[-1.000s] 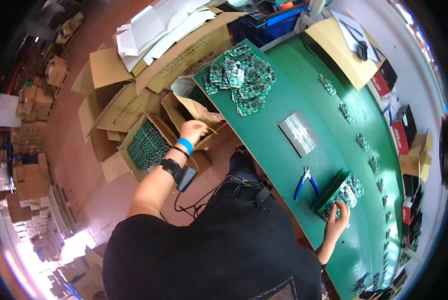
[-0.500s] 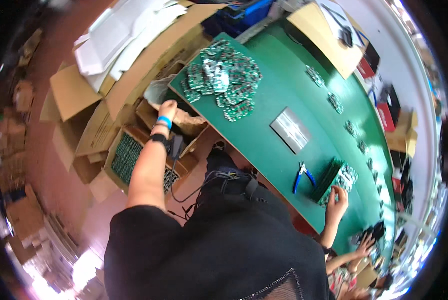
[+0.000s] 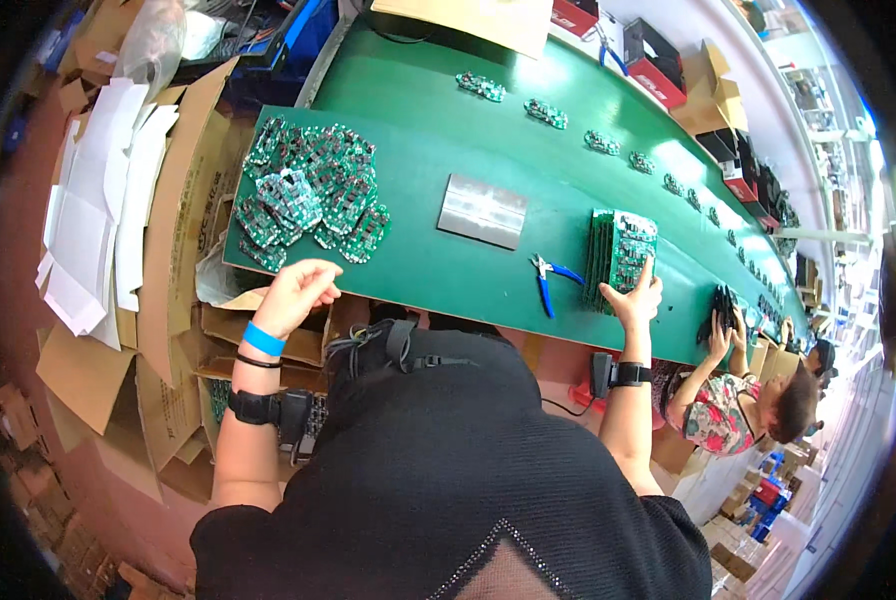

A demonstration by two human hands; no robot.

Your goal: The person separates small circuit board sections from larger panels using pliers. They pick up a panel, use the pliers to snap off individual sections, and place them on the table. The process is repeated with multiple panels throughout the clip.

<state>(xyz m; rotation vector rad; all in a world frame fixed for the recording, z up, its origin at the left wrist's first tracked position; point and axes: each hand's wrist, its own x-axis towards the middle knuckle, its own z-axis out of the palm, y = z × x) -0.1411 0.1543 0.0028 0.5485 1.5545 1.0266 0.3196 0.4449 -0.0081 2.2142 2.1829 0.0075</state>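
- The upright stack of green circuit boards (image 3: 623, 250), packed face to face with its thin edges toward the left, stands on the long green worktop (image 3: 408, 150); its outermost board shows a face dotted with dark and pale parts.
- More of the same lie in a loose, overlapping heap of green circuit boards (image 3: 313, 190) at the worktop's left end, some flat, some tilted across their neighbours.
- From here I see the right hand (image 3: 630, 285) at the near end of the stack, thumb and forefinger spread apart and both touching the boards; whether they pinch any of them, I cannot tell.
- The left hand (image 3: 318, 285) is at the worktop's near edge, just below the heap, its fingers bent in close to the thumb; I cannot make out whether anything sits between the fingertips.
- The left forearm rises from the lower edge and leans a little rightward, a bright blue band (image 3: 264, 339) round the wrist.
- The right forearm reaches up nearly straight, with a black strap (image 3: 630, 374) at its wrist.
- Between the two hands lie a shiny silver rectangular metal plate (image 3: 483, 211) and blue-handled pliers (image 3: 545, 290), handles parted, the pliers nearer the stack.
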